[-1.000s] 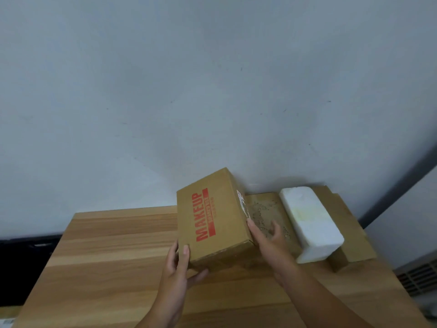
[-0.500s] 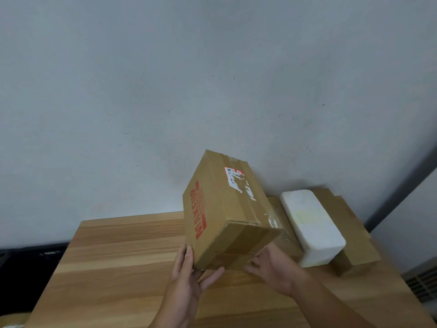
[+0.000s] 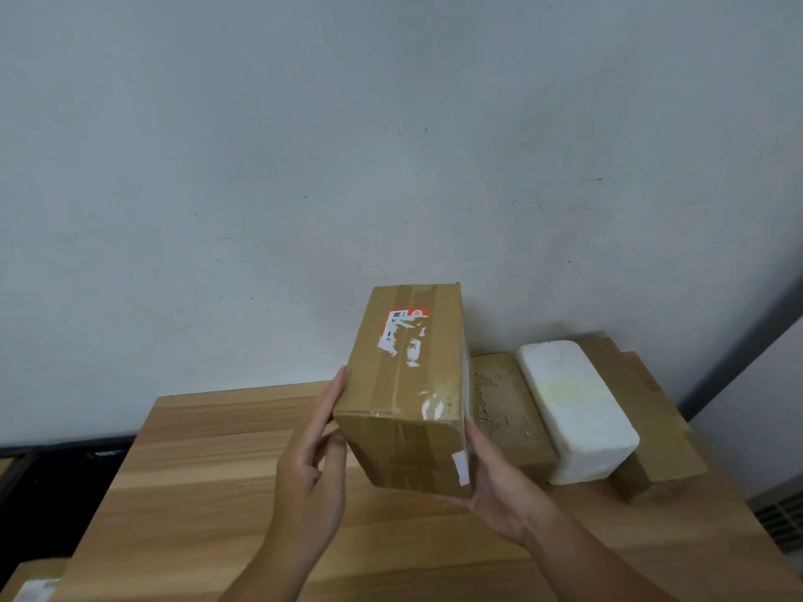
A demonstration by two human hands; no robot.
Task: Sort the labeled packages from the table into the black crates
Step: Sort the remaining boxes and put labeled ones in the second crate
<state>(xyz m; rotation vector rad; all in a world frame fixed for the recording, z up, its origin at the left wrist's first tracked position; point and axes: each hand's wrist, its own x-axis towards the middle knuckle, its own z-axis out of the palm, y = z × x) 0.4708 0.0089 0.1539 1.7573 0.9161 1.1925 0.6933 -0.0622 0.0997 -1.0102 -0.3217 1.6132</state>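
A taped brown cardboard box (image 3: 408, 384) with a torn red and white label on its top face is held tilted above the wooden table (image 3: 195, 471). My left hand (image 3: 310, 467) lies with straight fingers along the box's left side and its thumb at the near face. My right hand (image 3: 499, 484) cups the box's lower right corner, its fingers hidden behind the box. A black crate (image 3: 56, 462) shows at the left past the table edge.
A white foam block (image 3: 573, 410) lies on flat brown cardboard packages (image 3: 652, 406) at the table's far right, against the wall. Another labeled package (image 3: 30, 584) sits low at the bottom left. A vent grille (image 3: 778, 514) is at the right.
The box has come up off the table and turned: the red MAKEUP side has rotated out of sight and the labeled face now points up. Both hands shifted to its lower sides.
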